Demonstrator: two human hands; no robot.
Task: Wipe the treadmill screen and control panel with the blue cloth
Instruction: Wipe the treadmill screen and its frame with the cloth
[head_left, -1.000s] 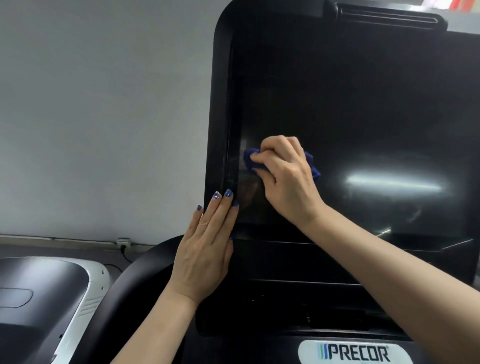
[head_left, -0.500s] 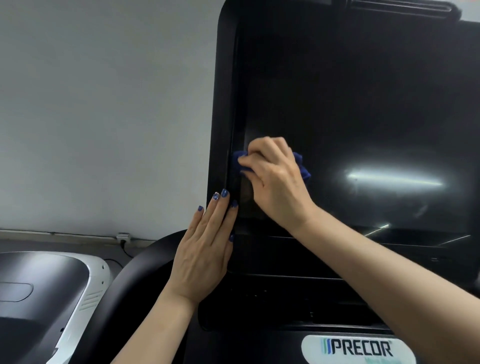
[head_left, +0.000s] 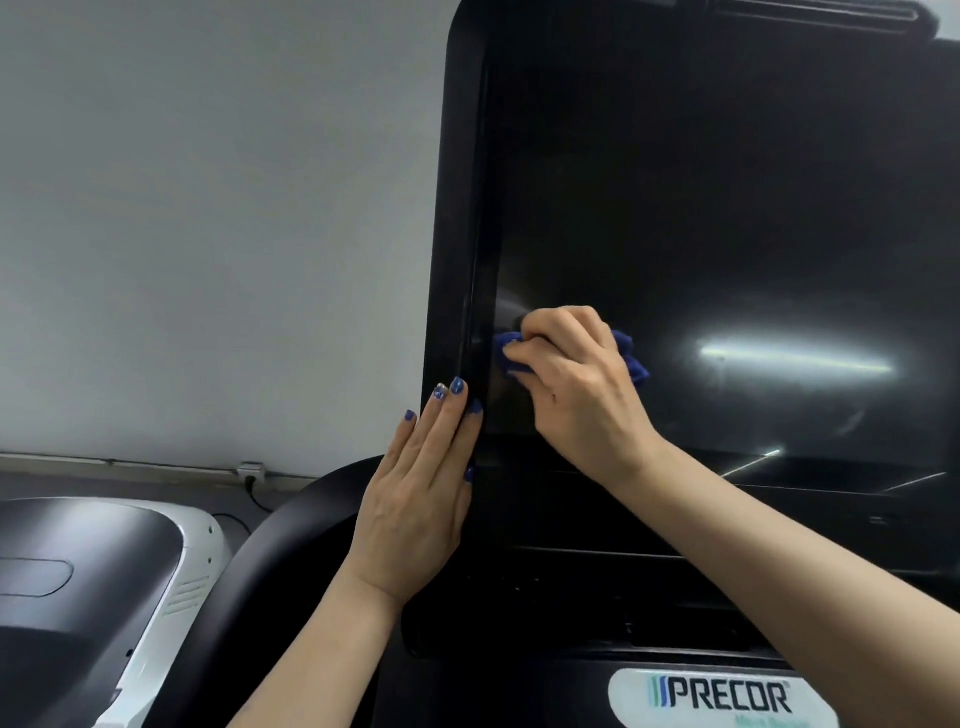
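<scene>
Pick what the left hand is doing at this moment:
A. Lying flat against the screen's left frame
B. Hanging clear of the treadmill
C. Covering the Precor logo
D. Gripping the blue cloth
A: the left hand lies with straight fingers on the treadmill screen frame, while the right hand holds the blue cloth.

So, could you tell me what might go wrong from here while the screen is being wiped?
The blue cloth is bunched small under the right hand, so bare fingertips could touch the screen and smear it. The left hand rests flat on the bezel and may leave prints there. The control panel below looks unwiped and could be missed.
</scene>
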